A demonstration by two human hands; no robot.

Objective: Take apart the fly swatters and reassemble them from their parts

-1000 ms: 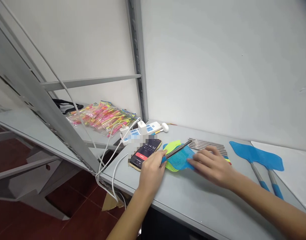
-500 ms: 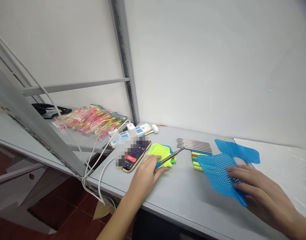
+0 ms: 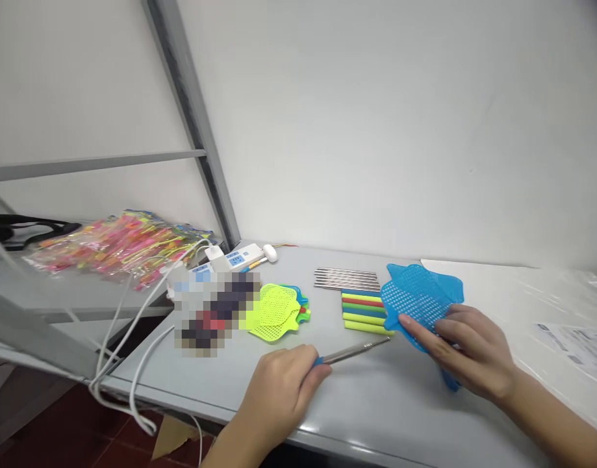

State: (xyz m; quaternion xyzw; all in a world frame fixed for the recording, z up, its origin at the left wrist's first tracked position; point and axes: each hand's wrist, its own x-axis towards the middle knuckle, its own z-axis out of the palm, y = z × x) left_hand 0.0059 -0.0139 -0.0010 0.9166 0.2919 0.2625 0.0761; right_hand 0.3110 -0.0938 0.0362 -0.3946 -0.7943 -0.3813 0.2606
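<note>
My left hand (image 3: 283, 387) is closed around the blue end of a metal rod (image 3: 351, 351), whose thin tip points right toward the swatter head. In my right hand (image 3: 473, 354) is a blue mesh fly swatter head (image 3: 410, 302), tilted above the table, with its narrow neck pointing left near the rod tip. Rod and neck look close; I cannot tell if they touch. Another blue piece (image 3: 451, 286) shows behind it, partly hidden. Several bare metal rods (image 3: 347, 279) lie in a row, with coloured handle tubes (image 3: 364, 308) in front. Yellow-green swatter heads (image 3: 276, 311) are stacked to the left.
A blurred-out phone (image 3: 220, 318) lies left of the stack, near a white power strip (image 3: 242, 257) with cables. Bagged colourful items (image 3: 117, 244) sit on the left beyond a grey metal shelf post (image 3: 191, 123). White plastic sheeting (image 3: 527, 305) covers the table's right side.
My left hand has moved away from the yellow-green stack toward the table front, bringing the rod closer to the blue swatter head. The swatter head has turned, its neck now facing left. The view shifted right.
</note>
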